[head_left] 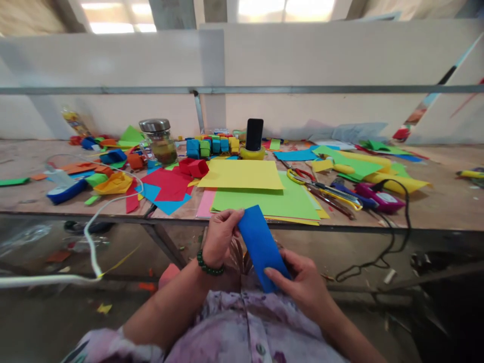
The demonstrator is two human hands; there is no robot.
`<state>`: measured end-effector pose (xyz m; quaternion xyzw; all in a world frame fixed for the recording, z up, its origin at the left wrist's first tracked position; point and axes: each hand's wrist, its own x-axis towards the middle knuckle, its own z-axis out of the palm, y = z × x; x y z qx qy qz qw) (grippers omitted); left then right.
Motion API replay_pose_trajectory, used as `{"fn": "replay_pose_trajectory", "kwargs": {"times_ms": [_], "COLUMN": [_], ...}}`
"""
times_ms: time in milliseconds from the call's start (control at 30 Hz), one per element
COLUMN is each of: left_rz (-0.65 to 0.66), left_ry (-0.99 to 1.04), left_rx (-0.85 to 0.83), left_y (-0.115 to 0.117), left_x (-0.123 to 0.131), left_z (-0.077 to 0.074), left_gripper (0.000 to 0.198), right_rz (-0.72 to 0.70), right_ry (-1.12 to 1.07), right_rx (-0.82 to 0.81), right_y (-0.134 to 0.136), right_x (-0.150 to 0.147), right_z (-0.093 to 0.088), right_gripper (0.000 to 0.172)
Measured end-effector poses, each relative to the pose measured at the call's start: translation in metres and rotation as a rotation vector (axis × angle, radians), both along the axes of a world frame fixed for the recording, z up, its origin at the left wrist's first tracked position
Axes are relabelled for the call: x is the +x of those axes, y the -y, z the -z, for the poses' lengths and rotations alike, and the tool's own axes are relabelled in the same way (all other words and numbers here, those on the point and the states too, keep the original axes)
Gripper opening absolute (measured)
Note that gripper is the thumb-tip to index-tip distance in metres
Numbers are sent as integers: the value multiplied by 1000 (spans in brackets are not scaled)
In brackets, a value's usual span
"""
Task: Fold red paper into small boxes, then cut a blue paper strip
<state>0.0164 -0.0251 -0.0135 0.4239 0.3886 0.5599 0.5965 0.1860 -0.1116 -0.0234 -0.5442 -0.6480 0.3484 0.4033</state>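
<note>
A strip of blue paper [260, 247] is held up between my hands, tilted, in front of the table edge. My left hand [223, 234] pinches its upper left corner between thumb and fingers; a dark green bead bracelet is on that wrist. My right hand [298, 275] grips the lower right part, thumb on top and fingers behind. Just beyond, on the table, a yellow sheet [242, 174] lies over a green sheet [260, 201], with more coloured sheets beneath.
Scissors [302, 176], a yellow box cutter [340, 195] and a magenta device with a black cord [381, 199] lie to the right. Red and blue paper [166, 184], a glass jar [161, 143] and a blue stapler-like object [66, 189] are left. A phone [254, 135] stands behind.
</note>
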Motion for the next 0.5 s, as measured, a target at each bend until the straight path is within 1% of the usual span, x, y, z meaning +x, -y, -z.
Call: {"fn": "replay_pose_trajectory", "kwargs": {"times_ms": [67, 133, 200, 233, 267, 333, 400, 433, 500], "left_rz": [4, -37, -71, -62, -25, 96, 194, 208, 189], "left_ry": [-79, -116, -82, -54, -35, -42, -93, -117, -134], "left_rx": [97, 168, 169, 150, 123, 62, 20, 10, -1], "left_y": [-3, -6, -9, -10, -9, -6, 1, 4, 10], "left_x": [0, 0, 3, 5, 7, 12, 17, 18, 19], "left_z": [-4, -7, -7, -7, -6, -2, 3, 5, 10], "left_gripper": [46, 45, 47, 48, 48, 45, 44, 44, 43], "right_rz": [1, 22, 57, 76, 95, 126, 171, 198, 242], "right_ry": [-25, -62, -114, -148, -181, -214, -186, -152, -72], "right_rx": [-11, -17, -35, -52, -67, -78, -33, 7, 88], "right_y": [2, 2, 0, -1, -2, -5, -6, -6, -7], "right_x": [1, 1, 0, 0, -1, -4, -6, -7, -8], "right_z": [1, 0, -1, -1, 0, 3, 9, 12, 20], "right_gripper": [25, 26, 27, 28, 29, 29, 27, 25, 21]}}
